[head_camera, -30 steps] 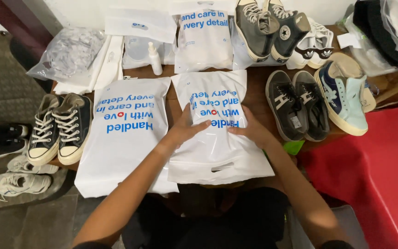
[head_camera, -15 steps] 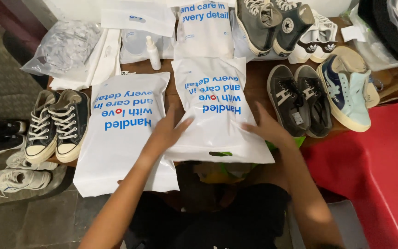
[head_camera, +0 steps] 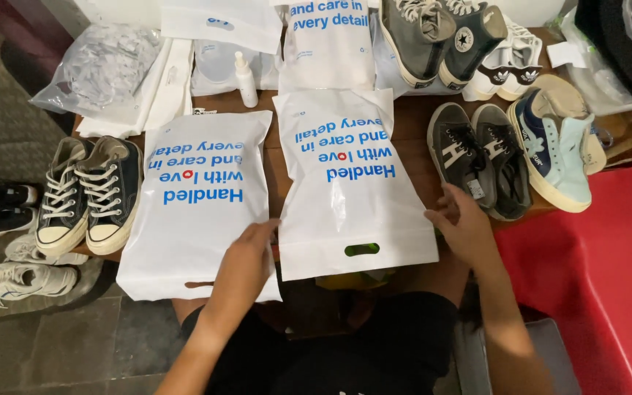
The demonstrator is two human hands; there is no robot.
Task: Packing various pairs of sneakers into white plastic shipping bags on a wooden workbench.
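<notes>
Two flat white plastic bags with blue print lie side by side on a wooden table (head_camera: 276,172). My left hand (head_camera: 244,260) rests fingers apart on the lower right corner of the left bag (head_camera: 195,201). My right hand (head_camera: 462,223) hovers open just past the right edge of the middle bag (head_camera: 349,183), whose cut-out handle faces me. That hand is closest to a pair of dark grey sneakers (head_camera: 480,157) on the table's right side.
Black-and-white canvas sneakers (head_camera: 89,190) sit at the left table edge. Pale blue sneakers (head_camera: 554,146), grey high-tops (head_camera: 440,36), a small spray bottle (head_camera: 245,79) and more bags lie farther back. White shoes (head_camera: 27,278) are on the floor; a red surface (head_camera: 594,271) is on the right.
Both hands came off the middle bag and spread apart: the left onto the left bag's corner, the right out toward the dark grey sneakers. The camera view shifted closer.
</notes>
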